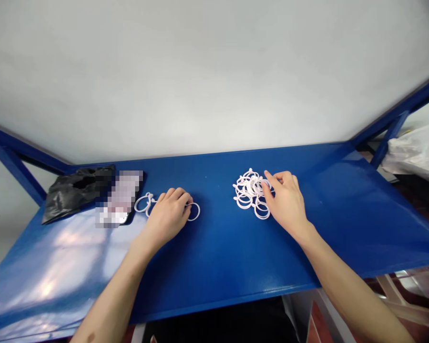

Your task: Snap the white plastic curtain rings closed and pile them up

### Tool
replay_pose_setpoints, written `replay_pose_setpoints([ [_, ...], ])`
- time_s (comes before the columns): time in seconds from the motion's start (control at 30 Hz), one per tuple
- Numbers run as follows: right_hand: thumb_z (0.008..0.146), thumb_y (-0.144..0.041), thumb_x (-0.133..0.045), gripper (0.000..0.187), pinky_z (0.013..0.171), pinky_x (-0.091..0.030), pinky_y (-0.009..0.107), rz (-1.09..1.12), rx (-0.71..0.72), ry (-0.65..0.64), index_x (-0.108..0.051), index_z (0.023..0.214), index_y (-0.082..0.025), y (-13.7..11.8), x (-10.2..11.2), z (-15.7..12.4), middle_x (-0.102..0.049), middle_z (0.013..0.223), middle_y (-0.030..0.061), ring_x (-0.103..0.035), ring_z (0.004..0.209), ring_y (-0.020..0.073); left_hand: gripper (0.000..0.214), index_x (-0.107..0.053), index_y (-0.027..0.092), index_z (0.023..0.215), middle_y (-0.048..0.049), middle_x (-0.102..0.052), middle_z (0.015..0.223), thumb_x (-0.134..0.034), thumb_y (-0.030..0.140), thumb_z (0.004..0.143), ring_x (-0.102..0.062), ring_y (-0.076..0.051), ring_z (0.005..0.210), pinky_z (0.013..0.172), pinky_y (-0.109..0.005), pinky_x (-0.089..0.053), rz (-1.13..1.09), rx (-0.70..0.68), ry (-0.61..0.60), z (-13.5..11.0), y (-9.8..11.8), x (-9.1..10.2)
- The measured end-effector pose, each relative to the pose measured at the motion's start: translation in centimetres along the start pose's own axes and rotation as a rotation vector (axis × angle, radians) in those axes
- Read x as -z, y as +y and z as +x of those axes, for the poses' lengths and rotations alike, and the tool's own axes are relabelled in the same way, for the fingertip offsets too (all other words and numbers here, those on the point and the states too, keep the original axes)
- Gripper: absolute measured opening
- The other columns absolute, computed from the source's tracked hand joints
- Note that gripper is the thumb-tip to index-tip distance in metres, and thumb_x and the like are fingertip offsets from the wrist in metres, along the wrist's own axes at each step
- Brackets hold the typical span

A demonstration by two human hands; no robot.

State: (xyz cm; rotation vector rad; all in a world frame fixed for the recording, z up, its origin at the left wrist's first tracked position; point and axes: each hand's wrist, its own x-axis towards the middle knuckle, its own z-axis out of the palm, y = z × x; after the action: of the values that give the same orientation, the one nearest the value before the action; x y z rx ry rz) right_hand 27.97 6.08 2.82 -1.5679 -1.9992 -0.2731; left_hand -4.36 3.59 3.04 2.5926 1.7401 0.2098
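My left hand is low over the blue table with its fingers curled. A white plastic curtain ring sticks out from between its thumb and fingers. On that hand's other side lie more white rings with small eyelets, partly covered by the fingers. My right hand is at the right edge of a loose pile of white curtain rings. Its thumb and index finger close around one ring at the pile's edge. The fingertips' exact contact is hard to see.
A smartphone, partly blurred out, lies left of my left hand beside a crumpled black plastic bag. The blue tabletop meets a pale wall. Blue frame bars stand at both ends; a white plastic bag is at right.
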Motion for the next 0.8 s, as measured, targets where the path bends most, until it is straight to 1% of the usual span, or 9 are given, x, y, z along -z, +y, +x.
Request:
replay_pose_setpoints([
  [0.1, 0.099, -0.028, -0.056, 0.033, 0.071, -0.055, 0.042, 0.03, 0.018, 0.045, -0.07, 0.125, -0.013, -0.6, 0.2, 0.0, -0.061, 0.105, 0.016, -0.055, 0.091, 0.0276, 0.016, -0.065, 0.02, 0.096, -0.0064, -0.07, 0.097, -0.05, 0.022, 0.1, -0.06, -0.026, 0.089, 0.076, -0.039, -0.042, -0.03, -0.021, 0.045, 0.2, 0.5, -0.4],
  [0.2, 0.1, -0.026, -0.056, 0.026, 0.076, -0.056, 0.043, 0.187, 0.112, 0.043, -0.07, 0.121, -0.018, -2.3, 0.8, -0.6, -0.063, 0.105, 0.0132, -0.057, 0.092, 0.0255, 0.018, -0.066, 0.021, 0.101, -0.0042, -0.072, 0.096, -0.049, 0.028, 0.103, -0.062, -0.023, 0.086, 0.075, -0.037, -0.041, -0.14, -0.088, 0.138, 0.2, 1.6, -0.6],
  [0.33, 0.101, -0.028, -0.058, 0.023, 0.085, -0.058, 0.042, 0.525, 0.277, -0.15, -0.064, 0.122, -0.022, -5.1, 1.1, -2.2, -0.069, 0.108, 0.0089, -0.065, 0.1, 0.0227, 0.016, -0.067, 0.022, 0.102, -0.001, -0.074, 0.094, -0.052, 0.028, 0.103, -0.064, -0.017, 0.081, 0.075, -0.034, -0.042, -0.334, -0.203, 0.235, 0.0, 3.8, -0.6],
  [0.4, 0.1, -0.032, -0.06, 0.022, 0.084, -0.06, 0.04, 0.666, 0.294, -0.232, -0.061, 0.12, -0.021, -6.2, 0.8, -3.1, -0.071, 0.108, 0.008, -0.068, 0.097, 0.0212, 0.015, -0.067, 0.022, 0.101, -0.0002, -0.075, 0.091, -0.053, 0.028, 0.103, -0.064, -0.016, 0.08, 0.075, -0.032, -0.044, -0.421, -0.245, 0.257, -0.2, 4.8, -0.6],
  [0.47, 0.1, -0.033, -0.059, 0.019, 0.077, -0.061, 0.035, 0.764, 0.263, -0.284, -0.059, 0.114, -0.021, -6.7, 0.3, -3.8, -0.073, 0.1, 0.0061, -0.07, 0.087, 0.0185, 0.014, -0.067, 0.022, 0.101, 0.0, -0.074, 0.089, -0.054, 0.028, 0.102, -0.064, -0.015, 0.078, 0.074, -0.031, -0.046, -0.5, -0.252, 0.257, -0.4, 5.7, -0.7],
  [0.57, 0.102, -0.029, -0.056, 0.013, 0.067, -0.059, 0.028, 0.854, 0.187, -0.306, -0.058, 0.111, -0.021, -6.9, -0.4, -4.4, -0.073, 0.091, 0.0031, -0.071, 0.075, 0.0146, 0.015, -0.067, 0.023, 0.105, -0.0012, -0.075, 0.093, -0.055, 0.03, 0.101, -0.066, -0.014, 0.08, 0.074, -0.028, -0.049, -0.631, -0.165, 0.215, -0.6, 6.4, -0.8],
  [0.67, 0.102, -0.025, -0.056, 0.015, 0.069, -0.06, 0.026, 0.879, 0.118, -0.282, -0.06, 0.116, -0.022, -6.7, -0.5, -4.4, -0.075, 0.094, 0.003, -0.073, 0.076, 0.014, 0.021, -0.065, 0.022, 0.115, -0.0014, -0.075, 0.096, -0.06, 0.033, 0.098, -0.067, -0.013, 0.077, 0.07, -0.025, -0.052, -0.809, -0.009, 0.144, -0.5, 6.4, -0.6],
  [0.73, 0.101, -0.026, -0.057, 0.018, 0.071, -0.061, 0.028, 0.889, 0.072, -0.279, -0.062, 0.118, -0.024, -6.6, -0.3, -4.2, -0.076, 0.093, 0.0025, -0.074, 0.075, 0.0146, 0.021, -0.066, 0.021, 0.112, -0.0006, -0.075, 0.092, -0.062, 0.035, 0.096, -0.066, -0.012, 0.074, 0.069, -0.024, -0.051, -0.908, 0.062, 0.099, -0.3, 6.3, -0.4],
  [0.8, 0.101, -0.027, -0.058, 0.018, 0.07, -0.061, 0.028, 0.907, 0.033, -0.288, -0.063, 0.118, -0.024, -6.6, -0.1, -4.0, -0.076, 0.088, 0.0012, -0.074, 0.071, 0.0146, 0.019, -0.07, 0.02, 0.101, -0.0009, -0.075, 0.089, -0.062, 0.037, 0.096, -0.066, -0.013, 0.075, 0.07, -0.024, -0.051, -0.974, 0.092, 0.072, -0.2, 6.1, -0.3],
])
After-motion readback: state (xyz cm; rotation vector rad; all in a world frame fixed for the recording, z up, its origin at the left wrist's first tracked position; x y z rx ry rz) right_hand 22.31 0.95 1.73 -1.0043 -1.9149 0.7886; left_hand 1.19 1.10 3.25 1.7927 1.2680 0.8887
